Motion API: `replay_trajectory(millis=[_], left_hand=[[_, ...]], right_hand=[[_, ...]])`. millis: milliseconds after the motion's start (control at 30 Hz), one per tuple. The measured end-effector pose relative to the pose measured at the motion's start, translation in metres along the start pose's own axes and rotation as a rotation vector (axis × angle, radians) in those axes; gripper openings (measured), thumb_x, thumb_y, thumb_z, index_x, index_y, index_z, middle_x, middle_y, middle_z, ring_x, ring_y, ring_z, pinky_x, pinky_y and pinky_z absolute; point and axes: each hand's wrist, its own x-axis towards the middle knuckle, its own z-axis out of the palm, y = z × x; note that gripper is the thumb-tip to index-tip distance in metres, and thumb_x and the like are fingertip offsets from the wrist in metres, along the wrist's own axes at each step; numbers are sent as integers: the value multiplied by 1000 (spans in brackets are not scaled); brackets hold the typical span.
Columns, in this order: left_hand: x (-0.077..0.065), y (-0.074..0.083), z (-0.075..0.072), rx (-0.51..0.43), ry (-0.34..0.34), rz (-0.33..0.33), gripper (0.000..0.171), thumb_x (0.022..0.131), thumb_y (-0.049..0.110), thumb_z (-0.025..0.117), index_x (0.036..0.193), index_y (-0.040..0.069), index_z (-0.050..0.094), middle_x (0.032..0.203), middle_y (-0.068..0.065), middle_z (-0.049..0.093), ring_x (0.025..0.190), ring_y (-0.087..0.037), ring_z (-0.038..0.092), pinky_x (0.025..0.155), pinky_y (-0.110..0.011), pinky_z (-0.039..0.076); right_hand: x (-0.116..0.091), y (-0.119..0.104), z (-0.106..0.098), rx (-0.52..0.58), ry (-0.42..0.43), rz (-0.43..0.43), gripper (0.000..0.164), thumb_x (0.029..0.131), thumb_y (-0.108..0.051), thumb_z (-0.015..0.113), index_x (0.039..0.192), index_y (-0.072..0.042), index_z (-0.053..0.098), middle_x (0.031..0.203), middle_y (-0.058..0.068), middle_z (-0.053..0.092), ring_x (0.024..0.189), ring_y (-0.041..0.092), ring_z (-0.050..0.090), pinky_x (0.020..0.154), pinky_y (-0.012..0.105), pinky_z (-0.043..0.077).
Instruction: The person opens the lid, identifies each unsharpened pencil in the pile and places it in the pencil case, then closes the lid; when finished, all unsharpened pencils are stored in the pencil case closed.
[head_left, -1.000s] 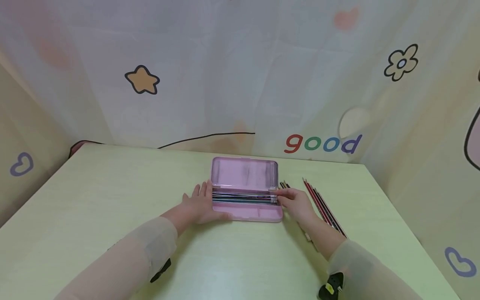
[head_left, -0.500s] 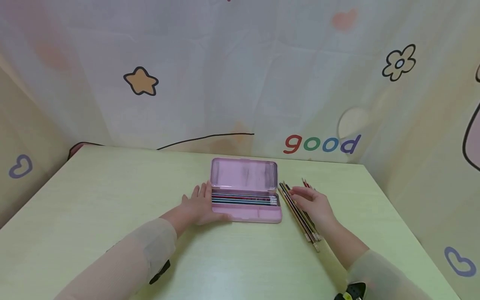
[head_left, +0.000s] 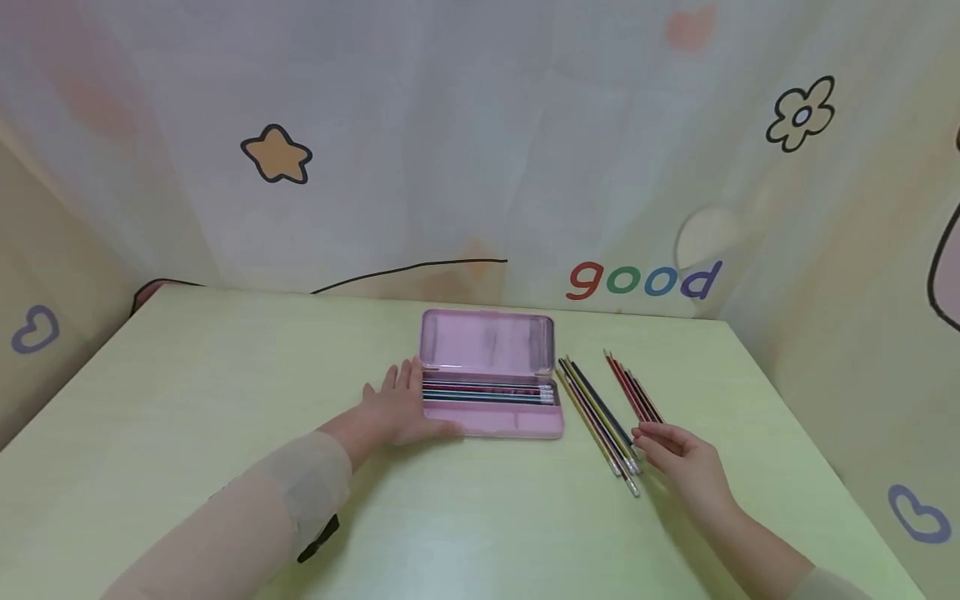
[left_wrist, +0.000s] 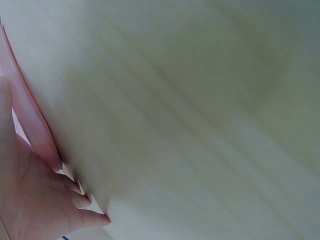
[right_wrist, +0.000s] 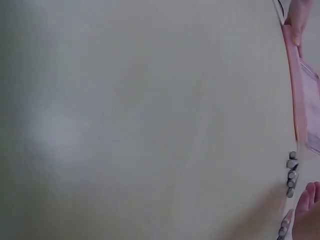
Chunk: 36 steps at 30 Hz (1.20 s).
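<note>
A pink pencil case (head_left: 467,421) lies open on the table, its lid tipped back. Several pencils (head_left: 483,392) sit in its middle, eraser ends to the right. My left hand (head_left: 397,410) rests against the case's left end, fingers straight and thumb along the front edge. To the right of the case, a group of loose pencils (head_left: 592,417) lies slanted, eraser ends toward me. Another group of red and black pencils (head_left: 630,385) is farther right, its lower ends hidden by my right hand (head_left: 690,471). That hand hovers by the eraser ends with loosely bent fingers, no pencil visible in them.
The pale table (head_left: 247,375) reaches back to a printed curtain (head_left: 405,167), which also closes off both sides. In the right wrist view, the pencils' eraser ends (right_wrist: 291,175) show just past the case's corner.
My right hand has moved from the case's right end, over the loose pencils, toward the lower right. Pencils it covered now show. My left hand stays at the case.
</note>
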Motion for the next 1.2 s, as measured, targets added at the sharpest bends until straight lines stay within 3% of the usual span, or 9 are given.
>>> replay_trajectory(millis=[267,567,967,1200], left_hand=[[-1,1,-2,0,-4,-3,123,71,78,50,147,-1,-7,154,-20,3,140,-39,1,105,-63,9],[-2,4,-3,-7,-4,2,123,72,78,50,147,-1,-7,154,-21,3,139,-39,1,105,-63,8],[0,1,-1,3,10,-1,125,70,79,51,147,-1,-6,154,-21,4,139,-40,2,104,-64,9],[1,-1,0,6,11,1,125,70,79,51,147,-1,-7,154,-21,4,139,-40,2,104,-64,9]], right_hand=[[-15,16,-1,-119,61,43,36,90,-10,62,121,7,55,109,6,67,87,-7,58,76,13,48],[-17,23,2,-154,97,8,33,89,-5,62,119,7,56,112,14,65,86,-6,59,77,12,46],[-19,24,6,-308,99,-111,27,86,-2,64,112,5,61,109,18,65,85,-2,60,74,10,46],[-17,21,7,-341,106,-100,27,86,-4,66,111,4,62,107,16,66,85,2,62,73,10,46]])
